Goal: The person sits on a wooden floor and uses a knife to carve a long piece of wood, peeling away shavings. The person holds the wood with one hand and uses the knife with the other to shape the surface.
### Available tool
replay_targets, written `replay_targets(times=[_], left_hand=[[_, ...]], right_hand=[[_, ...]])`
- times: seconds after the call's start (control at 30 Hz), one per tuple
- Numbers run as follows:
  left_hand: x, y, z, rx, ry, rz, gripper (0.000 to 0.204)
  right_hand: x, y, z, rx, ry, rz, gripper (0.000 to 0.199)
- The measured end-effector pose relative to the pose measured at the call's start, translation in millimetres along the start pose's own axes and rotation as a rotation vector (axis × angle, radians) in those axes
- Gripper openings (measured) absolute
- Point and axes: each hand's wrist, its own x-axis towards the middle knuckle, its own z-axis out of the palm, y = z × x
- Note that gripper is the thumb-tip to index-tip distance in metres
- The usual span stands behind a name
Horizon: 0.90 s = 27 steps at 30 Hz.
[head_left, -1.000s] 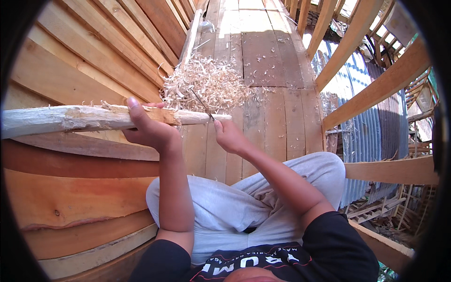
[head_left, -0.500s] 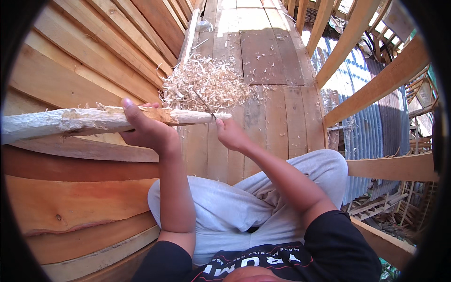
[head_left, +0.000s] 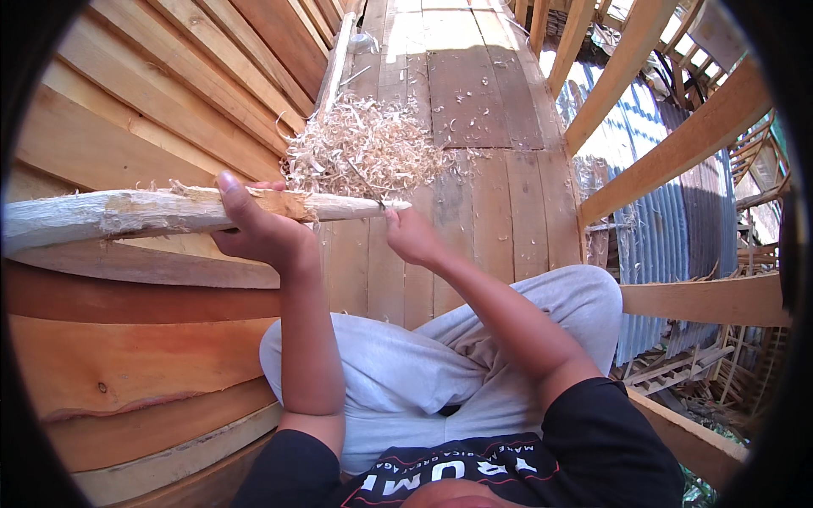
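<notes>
A long pale wooden pole (head_left: 152, 212), stripped of bark and whittled to a taper, lies level across my view from the left edge. My left hand (head_left: 254, 222) is wrapped round it, thumb on top, close to a patch of brown bark. At the tapered right end my right hand (head_left: 412, 237) is closed on a knife, its handle hidden in the fist. The thin dark knife blade (head_left: 366, 182) slants up and left from the fist, crossing the pole near its tip.
Curly wood shavings (head_left: 360, 144) are heaped on the plank floor (head_left: 483, 203) beyond the pole. Stacked boards (head_left: 152, 389) line the left side. A wooden railing (head_left: 677, 144) runs along the right, with corrugated metal sheets (head_left: 660, 229) outside it. My crossed legs (head_left: 389, 356) are below.
My right hand and the knife have shifted slightly left along the pole's tip. The left hand keeps its hold, and the whole view has moved a little.
</notes>
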Motion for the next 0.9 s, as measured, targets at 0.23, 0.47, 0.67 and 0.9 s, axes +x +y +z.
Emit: replay_targets(times=[0.23,0.47,0.67,0.9], left_hand=[[2.1,0.1,-4.8,-0.03,-0.029,-0.009,0.051],[-0.7,0.9,-1.2,-0.008,0.001,0.002,0.039],[11.5,-1.7,-5.8,-0.061,-0.06,-0.009,0.043],[-0.2,-2.2,-10.2,0.003,-0.095,0.045,0.038]], right_hand=[[-7.3,-5.4,-6.8,-0.061,-0.078,-0.021,0.051],[-0.6,3.3,-4.0,-0.046,-0.05,0.029,0.05],[0.0,11.1,1.1,-0.109,-0.033,0.048,0.049],[-20.7,-50.4,-9.5,-0.067,-0.054,-0.062,0.049]])
